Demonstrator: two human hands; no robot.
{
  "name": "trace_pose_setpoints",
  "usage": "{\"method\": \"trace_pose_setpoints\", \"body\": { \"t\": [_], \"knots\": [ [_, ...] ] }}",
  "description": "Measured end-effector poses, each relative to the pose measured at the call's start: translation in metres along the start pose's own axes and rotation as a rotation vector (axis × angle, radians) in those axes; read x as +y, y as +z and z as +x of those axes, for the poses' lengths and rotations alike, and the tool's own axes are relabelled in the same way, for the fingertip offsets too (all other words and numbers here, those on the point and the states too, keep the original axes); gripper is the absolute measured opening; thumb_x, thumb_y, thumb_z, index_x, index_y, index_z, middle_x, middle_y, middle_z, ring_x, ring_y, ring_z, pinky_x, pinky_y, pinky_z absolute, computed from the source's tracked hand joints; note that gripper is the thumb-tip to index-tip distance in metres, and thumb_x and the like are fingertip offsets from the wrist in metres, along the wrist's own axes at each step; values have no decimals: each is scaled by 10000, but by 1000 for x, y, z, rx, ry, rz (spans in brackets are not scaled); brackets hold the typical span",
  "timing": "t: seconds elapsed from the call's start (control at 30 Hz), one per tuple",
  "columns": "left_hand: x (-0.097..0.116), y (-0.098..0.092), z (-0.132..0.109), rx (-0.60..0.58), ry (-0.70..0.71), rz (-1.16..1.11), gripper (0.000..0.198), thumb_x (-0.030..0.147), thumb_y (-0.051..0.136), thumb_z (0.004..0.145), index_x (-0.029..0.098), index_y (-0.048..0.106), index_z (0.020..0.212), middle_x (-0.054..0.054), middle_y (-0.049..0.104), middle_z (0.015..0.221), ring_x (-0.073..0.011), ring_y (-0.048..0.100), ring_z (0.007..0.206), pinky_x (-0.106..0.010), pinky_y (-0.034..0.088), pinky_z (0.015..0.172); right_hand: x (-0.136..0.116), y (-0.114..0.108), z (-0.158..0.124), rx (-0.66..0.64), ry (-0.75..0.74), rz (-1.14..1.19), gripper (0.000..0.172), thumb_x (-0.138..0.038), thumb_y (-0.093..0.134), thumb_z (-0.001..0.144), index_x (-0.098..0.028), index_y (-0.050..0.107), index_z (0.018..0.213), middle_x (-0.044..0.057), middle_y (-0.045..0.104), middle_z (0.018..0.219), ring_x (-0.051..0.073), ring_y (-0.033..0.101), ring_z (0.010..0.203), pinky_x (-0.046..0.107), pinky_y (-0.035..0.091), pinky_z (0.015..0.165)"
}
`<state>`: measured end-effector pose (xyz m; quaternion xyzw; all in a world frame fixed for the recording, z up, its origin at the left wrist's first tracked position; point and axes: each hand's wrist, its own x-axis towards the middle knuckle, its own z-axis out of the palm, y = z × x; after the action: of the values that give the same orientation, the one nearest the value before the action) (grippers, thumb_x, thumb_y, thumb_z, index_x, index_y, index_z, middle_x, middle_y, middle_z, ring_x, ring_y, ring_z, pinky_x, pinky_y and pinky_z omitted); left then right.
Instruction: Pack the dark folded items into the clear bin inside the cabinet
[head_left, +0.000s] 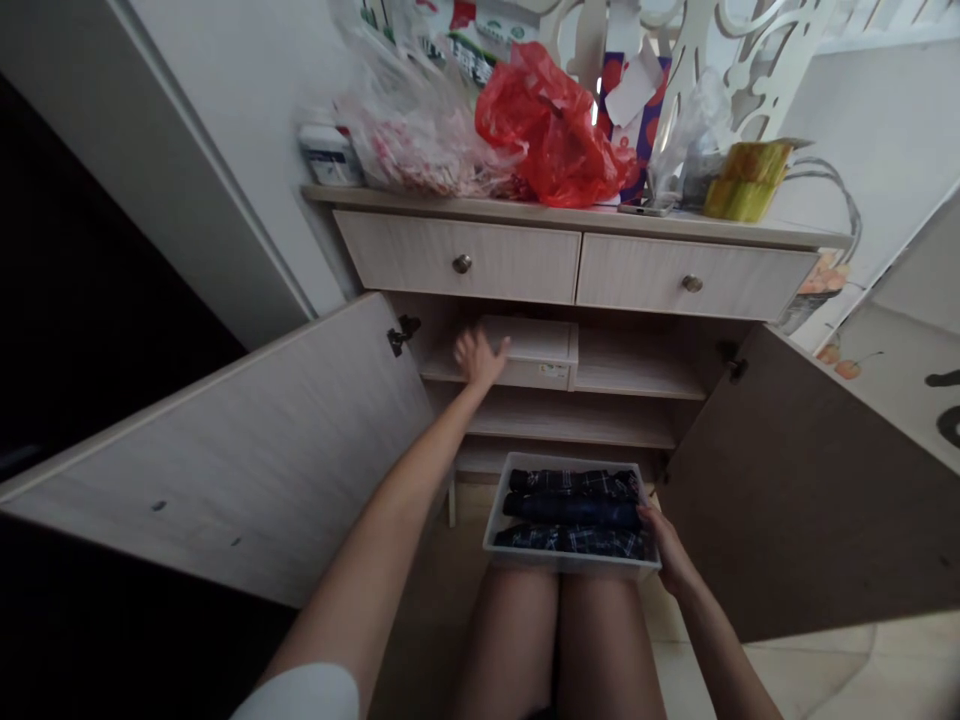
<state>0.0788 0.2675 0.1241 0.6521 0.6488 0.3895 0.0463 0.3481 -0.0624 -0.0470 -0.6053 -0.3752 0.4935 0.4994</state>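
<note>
My left hand [478,358] reaches into the open cabinet, fingers spread, at the left end of a pale lidded box [536,372] on the upper shelf. Whether it touches the box I cannot tell. With my right hand [667,550] I grip the right side of a clear plastic bin [574,562] above my thighs. Three dark rolled cloth items lie side by side in the bin; the middle one [574,507] is navy, and the near roll [574,541] and the far roll [574,482] are plaid.
The left cabinet door [247,450] and right cabinet door [817,500] stand swung outward on both sides. Above are two closed drawers [525,265]. On the cabinet top lie a red plastic bag [551,125], a clear bag [427,140], a white jar [330,153] and a yellow packet [750,180].
</note>
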Motion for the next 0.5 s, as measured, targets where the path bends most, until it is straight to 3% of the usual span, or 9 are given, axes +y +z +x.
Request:
{"method": "trace_pose_setpoints", "body": {
  "t": [0.1,0.23,0.37,0.5],
  "knots": [
    [-40,-14,11,-32,-315,-159,807,567,533,906,87,345,1527,-284,322,1577,-435,278,1471,-582,249,1159,11,-15,0,90,24,28,704,-769,426,805,-231,710,1161,85,771,901,326,736,831,455,585,740],
    [-71,-17,16,-169,-376,-458,706,517,509,930,147,372,1515,-206,426,1549,-331,380,1450,-468,339,1154,-2,-39,15,316,-23,178,638,-701,489,770,-220,704,1129,62,763,821,321,732,764,459,601,696],
    [-76,-3,18,-245,-376,-552,575,545,392,970,200,508,1415,-143,582,1427,-291,528,1329,-446,432,1094,-58,-49,44,708,-155,330,711,-556,550,754,-176,596,1353,79,733,1149,299,697,1032,419,591,842],
    [-79,6,20,-224,-321,-521,608,615,338,969,214,537,1381,-133,618,1371,-285,575,1271,-435,477,1042,-114,-47,90,876,-368,167,756,-489,470,819,-138,471,1489,84,578,1428,256,530,1313,382,461,1063]
  ]
}}
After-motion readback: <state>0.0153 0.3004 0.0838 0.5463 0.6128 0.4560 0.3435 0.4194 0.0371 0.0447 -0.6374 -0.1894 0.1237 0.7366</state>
